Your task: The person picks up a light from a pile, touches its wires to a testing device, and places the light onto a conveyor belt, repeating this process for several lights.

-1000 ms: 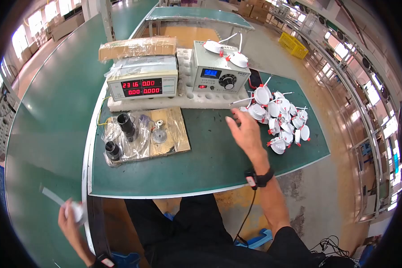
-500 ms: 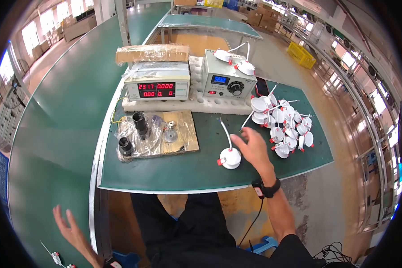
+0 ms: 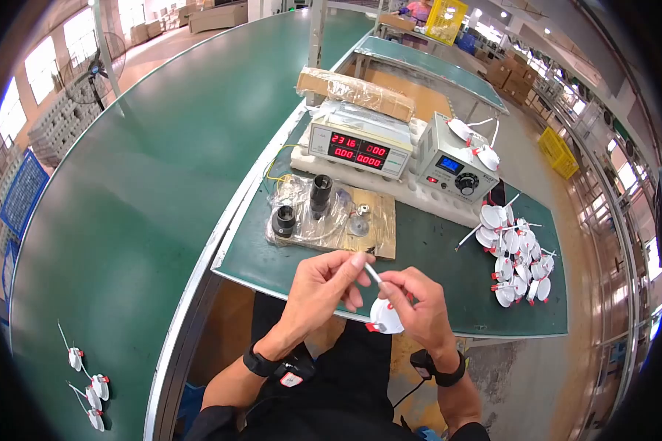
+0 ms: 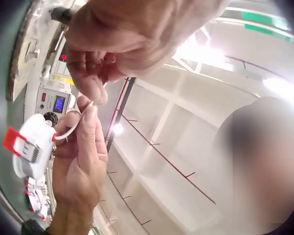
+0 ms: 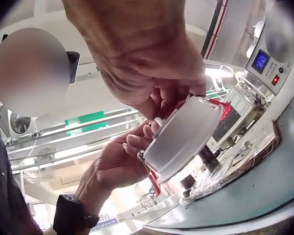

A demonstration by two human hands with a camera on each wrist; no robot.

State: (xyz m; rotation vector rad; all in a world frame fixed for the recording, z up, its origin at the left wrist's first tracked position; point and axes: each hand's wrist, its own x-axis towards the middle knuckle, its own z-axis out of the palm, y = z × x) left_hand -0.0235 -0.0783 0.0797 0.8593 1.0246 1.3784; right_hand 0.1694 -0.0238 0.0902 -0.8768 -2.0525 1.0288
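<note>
A white round downlight (image 3: 386,317) with red-tipped spring clips hangs by its white cable at the front edge of the table. My left hand (image 3: 320,290) pinches the cable near its free end between thumb and fingers. Closer to the lamp body, my right hand (image 3: 421,309) pinches the same cable. In the left wrist view, the cable (image 4: 68,133) curves from the lamp up into the fingertips. The lamp's pale round body (image 5: 186,139) covers part of the fingers in the right wrist view.
Behind my hands lies a plastic-wrapped board (image 3: 381,220) with black cylinders. A red-digit meter (image 3: 360,151) and a grey regulator box (image 3: 456,175) stand beyond it. Many downlights (image 3: 518,257) are piled at right; several downlights (image 3: 95,393) lie on the green surface at left.
The left hand released a downlight on the left surface, then came over to the table. The right hand brought another downlight from the pile side to the front edge. The head view turned left.
</note>
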